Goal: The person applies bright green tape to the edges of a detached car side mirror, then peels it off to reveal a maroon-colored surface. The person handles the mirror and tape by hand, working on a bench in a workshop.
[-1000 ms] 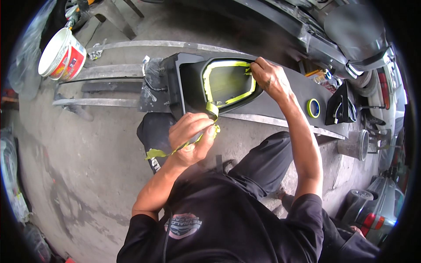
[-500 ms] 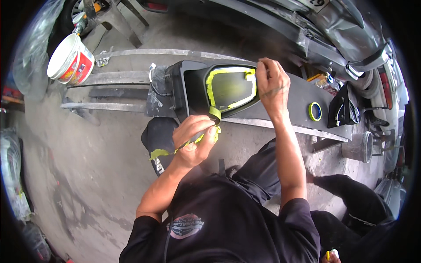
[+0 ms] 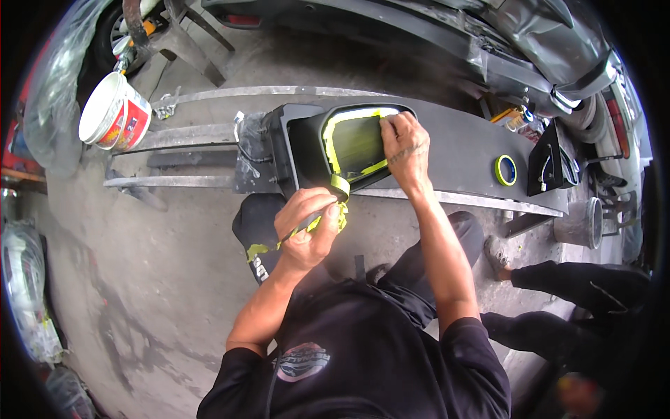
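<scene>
A black car side mirror (image 3: pixel 283 150) lies on the bench, its dark glass (image 3: pixel 357 143) framed by yellow-green masking tape (image 3: pixel 330 136). My left hand (image 3: pixel 306 222) is closed round a crumpled wad of this tape (image 3: pixel 340 218) near the lower left corner of the frame. From that corner a loose strip (image 3: pixel 340 184) curls up toward my fingers, and a torn tail of tape (image 3: pixel 257 249) hangs out on the left. At the right end of the glass, my right hand (image 3: pixel 407 148) pinches at the tape border; its fingertips partly hide what they grip.
On the bench to the right sit a yellow-green tape roll (image 3: pixel 505 170) and a black angular part (image 3: pixel 548 164). A white bucket (image 3: pixel 105 112) stands left, a grey bucket (image 3: pixel 581 225) right. A car bumper (image 3: pixel 391 42) runs behind. Another person's legs (image 3: pixel 558 293) are at right.
My right hand has moved left and slightly down, from beyond the mirror's right end onto the tape border. My left hand stays at the lower left corner with its tape.
</scene>
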`<move>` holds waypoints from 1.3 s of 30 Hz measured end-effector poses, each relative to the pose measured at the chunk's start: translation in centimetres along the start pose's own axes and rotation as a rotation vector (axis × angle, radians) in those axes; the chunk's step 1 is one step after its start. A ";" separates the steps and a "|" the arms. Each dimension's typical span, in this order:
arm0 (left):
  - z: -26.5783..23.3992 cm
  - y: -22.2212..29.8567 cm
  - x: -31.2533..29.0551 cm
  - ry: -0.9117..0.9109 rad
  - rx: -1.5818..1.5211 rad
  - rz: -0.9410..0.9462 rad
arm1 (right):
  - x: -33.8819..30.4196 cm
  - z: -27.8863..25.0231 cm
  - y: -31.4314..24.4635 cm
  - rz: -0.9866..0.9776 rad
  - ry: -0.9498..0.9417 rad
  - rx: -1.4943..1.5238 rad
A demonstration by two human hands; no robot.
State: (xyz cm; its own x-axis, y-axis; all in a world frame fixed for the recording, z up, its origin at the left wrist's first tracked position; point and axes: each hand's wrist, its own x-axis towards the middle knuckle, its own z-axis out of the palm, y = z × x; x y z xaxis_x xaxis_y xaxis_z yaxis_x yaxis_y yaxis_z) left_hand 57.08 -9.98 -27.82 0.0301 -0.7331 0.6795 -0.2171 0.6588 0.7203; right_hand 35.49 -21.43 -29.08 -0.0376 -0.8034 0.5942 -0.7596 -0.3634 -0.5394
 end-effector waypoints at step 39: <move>-0.6 3.4 0.2 -0.189 -0.021 -0.103 | -5.2 -9.0 -9.0 0.015 -0.325 0.506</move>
State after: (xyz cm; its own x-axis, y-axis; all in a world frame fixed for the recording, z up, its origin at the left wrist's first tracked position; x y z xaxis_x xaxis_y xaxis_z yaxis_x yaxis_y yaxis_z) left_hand 56.92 -7.84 -25.14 -0.1330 -0.8139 0.5656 -0.2016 0.5810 0.7885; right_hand 36.68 -9.76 -21.98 0.2154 -0.8842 0.4144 -0.3545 -0.4663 -0.8105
